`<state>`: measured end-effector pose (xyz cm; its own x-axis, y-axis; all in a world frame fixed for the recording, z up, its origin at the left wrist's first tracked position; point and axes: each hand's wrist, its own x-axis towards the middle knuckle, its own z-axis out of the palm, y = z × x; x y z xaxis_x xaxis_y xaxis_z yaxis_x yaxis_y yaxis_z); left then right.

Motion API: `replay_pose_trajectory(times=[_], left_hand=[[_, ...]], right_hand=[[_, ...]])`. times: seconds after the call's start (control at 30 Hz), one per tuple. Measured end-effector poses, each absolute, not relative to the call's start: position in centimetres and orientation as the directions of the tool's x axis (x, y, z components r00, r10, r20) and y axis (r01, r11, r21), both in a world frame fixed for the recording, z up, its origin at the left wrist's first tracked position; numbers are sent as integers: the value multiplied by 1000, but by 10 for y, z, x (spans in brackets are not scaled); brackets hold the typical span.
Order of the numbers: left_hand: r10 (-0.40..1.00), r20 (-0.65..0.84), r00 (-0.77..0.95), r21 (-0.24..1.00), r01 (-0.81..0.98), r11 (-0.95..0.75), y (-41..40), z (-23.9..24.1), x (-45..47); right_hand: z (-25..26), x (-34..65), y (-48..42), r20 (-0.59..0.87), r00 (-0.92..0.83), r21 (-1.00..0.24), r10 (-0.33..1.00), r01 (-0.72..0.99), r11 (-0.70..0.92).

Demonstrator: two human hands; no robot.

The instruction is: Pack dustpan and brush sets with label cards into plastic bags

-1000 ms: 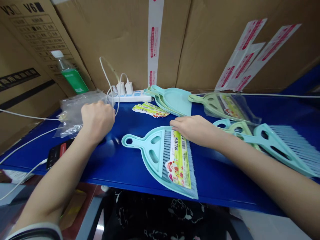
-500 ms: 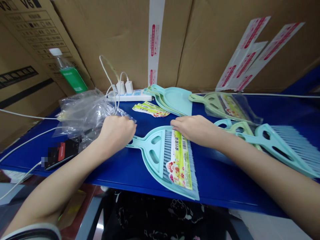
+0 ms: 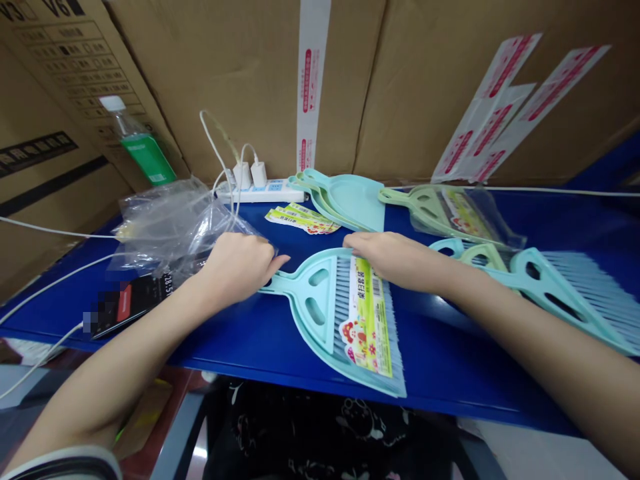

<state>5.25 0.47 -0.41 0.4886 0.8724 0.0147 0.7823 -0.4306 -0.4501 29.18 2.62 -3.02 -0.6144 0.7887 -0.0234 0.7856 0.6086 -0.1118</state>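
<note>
A light-blue dustpan (image 3: 305,333) lies on the blue table with a matching hand brush (image 3: 395,333) nested in it. A printed label card (image 3: 370,320) lies across the bristles. My left hand (image 3: 245,267) is closed at the handle end, its thumb stretched out along it; the fingers are hidden beneath. My right hand (image 3: 380,257) pinches the far edge of the set near the top of the card. Clear plastic bags (image 3: 170,220) lie crumpled behind my left hand, one edge reaching behind its knuckles.
Stacked dustpans (image 3: 355,200), loose label cards (image 3: 303,219) and a bagged green set (image 3: 450,210) lie at the back. More brushes (image 3: 565,300) are under and beyond my right forearm. A power strip (image 3: 270,192), cables, a bottle (image 3: 145,153) and a phone (image 3: 135,303) are leftward.
The dustpan with its brush and card has shifted slightly right. My left thumb has stretched out from the fist. My right hand stays at the far edge.
</note>
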Motion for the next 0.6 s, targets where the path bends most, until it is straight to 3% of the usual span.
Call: replay_pose_trajectory(times=[0.13,0.2,0.6], left_hand=[[872,-17,489,-426,786,-449,3,-2,55],[861,-31,508,-421,775,-472,1,-1,56],[820,70,569,-347,784,-514,1,0,56]], right_hand=[[-30,295,30,-63,-608,-320,792,764,561],[-28,297,32,-59,-619,-365,783,744,560],[-7,315,35,-15,-561,-338,828,782,523]])
